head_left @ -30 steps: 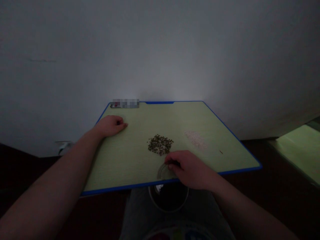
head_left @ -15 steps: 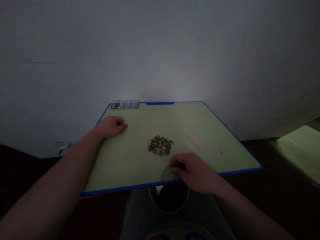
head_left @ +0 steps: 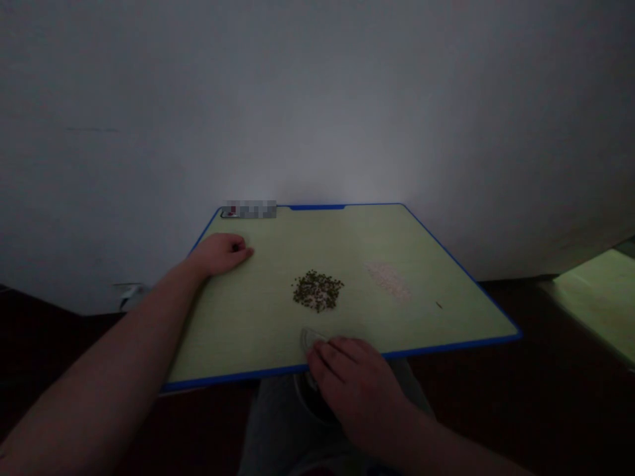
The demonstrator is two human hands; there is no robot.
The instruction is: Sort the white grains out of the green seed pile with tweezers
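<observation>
A grey wall [head_left: 327,99] is standing behind a rectangular, pale yellow-green table [head_left: 278,244] with blue edging [head_left: 456,343]. A dark round container [head_left: 313,402] is sitting partly hidden below. The left hand [head_left: 221,252] is resting loosely curled at left; the right hand [head_left: 354,383] is lying narrow, at the near edge; whether either is gripping, I cannot tell. Small dark-green grains [head_left: 317,292] are forming a central heap, whitish grains [head_left: 388,280] are spreading to its right. A clear curved piece [head_left: 306,338] is showing partly under the right hand. A thin brown sliver [head_left: 439,305] is lying farther right.

Probably a home room: a blue-edged table [head_left: 307,238] (dimly lit) by a pale wall [head_left: 317,99].
</observation>
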